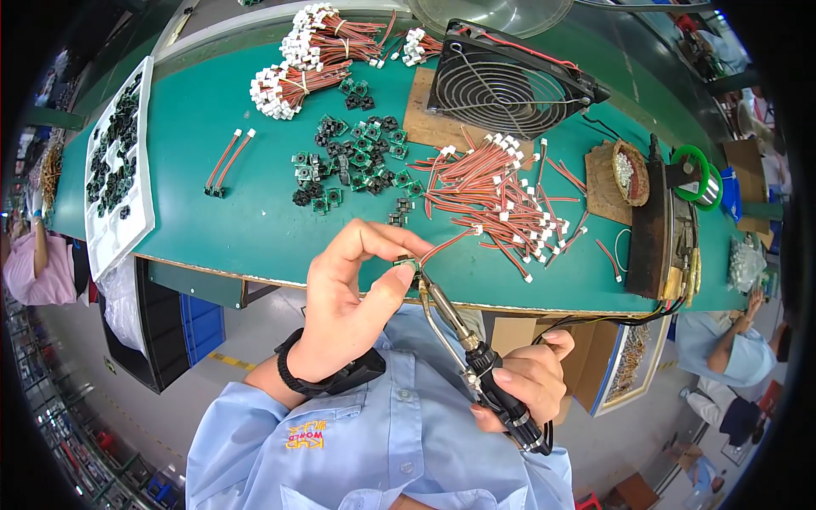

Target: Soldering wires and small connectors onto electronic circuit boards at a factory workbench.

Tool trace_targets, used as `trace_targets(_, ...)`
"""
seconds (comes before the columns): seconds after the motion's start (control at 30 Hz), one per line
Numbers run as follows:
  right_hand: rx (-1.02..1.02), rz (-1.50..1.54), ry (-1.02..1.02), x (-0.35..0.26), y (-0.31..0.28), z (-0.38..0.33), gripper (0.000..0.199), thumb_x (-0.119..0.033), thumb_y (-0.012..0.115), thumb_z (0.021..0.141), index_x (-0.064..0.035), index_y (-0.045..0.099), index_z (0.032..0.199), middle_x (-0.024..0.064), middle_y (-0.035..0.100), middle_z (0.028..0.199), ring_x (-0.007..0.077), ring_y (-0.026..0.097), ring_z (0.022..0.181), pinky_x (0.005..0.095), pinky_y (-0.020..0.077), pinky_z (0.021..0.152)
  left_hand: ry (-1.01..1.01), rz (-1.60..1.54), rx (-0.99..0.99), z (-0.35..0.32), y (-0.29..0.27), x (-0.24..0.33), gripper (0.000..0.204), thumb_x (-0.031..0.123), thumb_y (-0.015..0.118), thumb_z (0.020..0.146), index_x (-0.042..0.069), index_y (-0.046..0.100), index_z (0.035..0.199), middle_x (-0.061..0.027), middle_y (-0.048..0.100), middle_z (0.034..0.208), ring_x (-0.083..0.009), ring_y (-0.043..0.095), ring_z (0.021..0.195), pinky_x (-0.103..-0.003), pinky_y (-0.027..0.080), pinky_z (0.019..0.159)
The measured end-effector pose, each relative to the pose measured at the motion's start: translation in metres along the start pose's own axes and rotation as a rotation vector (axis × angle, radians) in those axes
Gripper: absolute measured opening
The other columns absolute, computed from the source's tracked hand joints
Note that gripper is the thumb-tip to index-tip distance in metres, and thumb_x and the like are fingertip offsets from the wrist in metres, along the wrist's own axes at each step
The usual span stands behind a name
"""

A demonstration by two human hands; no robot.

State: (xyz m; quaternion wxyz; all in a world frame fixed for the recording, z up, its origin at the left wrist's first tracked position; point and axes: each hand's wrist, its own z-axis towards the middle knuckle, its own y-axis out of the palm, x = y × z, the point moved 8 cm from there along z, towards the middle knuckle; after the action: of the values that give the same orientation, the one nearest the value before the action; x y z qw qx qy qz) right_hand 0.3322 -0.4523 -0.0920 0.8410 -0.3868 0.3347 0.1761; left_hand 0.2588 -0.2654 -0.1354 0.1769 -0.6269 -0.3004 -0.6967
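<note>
Just off the near edge of the green desk (238,229), the left hand (348,297) has its fingers pinched shut on a small green connector board (406,263) whose red leads run up and right. Right of it, the right hand (523,382) is wrapped around a soldering iron (463,336); its long axis slants up-left, tip touching the board from below-right.

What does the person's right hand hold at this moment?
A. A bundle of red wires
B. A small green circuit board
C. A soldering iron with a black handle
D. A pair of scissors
C: the right hand grips the black handle of a soldering iron, whose metal tip reaches up to the small part with red wires pinched in the left hand.
</note>
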Motion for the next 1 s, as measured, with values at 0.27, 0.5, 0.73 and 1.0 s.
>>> trace_targets(0.27, 0.093, 0.017, 0.012, 0.006, -0.015, -0.004, 0.037, -0.032, 0.074, 0.065, -0.0118, 0.062, 0.094, 0.0015, 0.062, 0.073, 0.0145, 0.055, 0.064, 0.0378, 0.0289, 0.085, 0.029, 0.036, -0.009, 0.003, -0.003, 0.005, 0.010, 0.000, 0.054, 0.079, 0.003, 0.046, 0.085, -0.0143, 0.061, 0.096, -0.0150, 0.056, 0.086, -0.030, 0.043, 0.078)
trace_targets(0.5, 0.728, -0.003, 0.220, 0.071, -0.055, -0.031, 0.040, -0.024, 0.060, 0.083, -0.0040, 0.048, 0.116, 0.0092, 0.058, 0.093, 0.0150, 0.053, 0.083, 0.0337, 0.0383, 0.086, -0.254, -0.321, -0.077, 0.002, 0.002, -0.007, 0.005, 0.006, 0.052, 0.081, 0.004, 0.048, 0.082, -0.0156, 0.061, 0.094, -0.0172, 0.057, 0.084, -0.032, 0.044, 0.078)
trace_targets(0.73, 0.606, -0.213, 0.557, 0.117, -0.069, -0.004, 0.034, 0.002, 0.057, 0.082, -0.0023, 0.050, 0.115, 0.0118, 0.057, 0.107, 0.0189, 0.056, 0.093, 0.0316, 0.0447, 0.083, -0.284, -0.355, -0.075, -0.001, 0.003, -0.005, 0.013, 0.016, 0.051, 0.077, 0.004, 0.046, 0.080, -0.0154, 0.057, 0.084, -0.0197, 0.054, 0.075, -0.032, 0.043, 0.072)
trace_targets(1.0, 0.322, -0.346, 0.288, 0.072, -0.006, 0.016, 0.025, -0.002, 0.064, 0.078, -0.0051, 0.055, 0.101, 0.0071, 0.062, 0.081, 0.0161, 0.058, 0.073, 0.0312, 0.0423, 0.079, -0.169, -0.217, -0.021, -0.004, -0.022, -0.006, 0.010, 0.011, 0.053, 0.080, 0.003, 0.047, 0.082, -0.0160, 0.059, 0.089, -0.0195, 0.056, 0.077, -0.032, 0.044, 0.073)
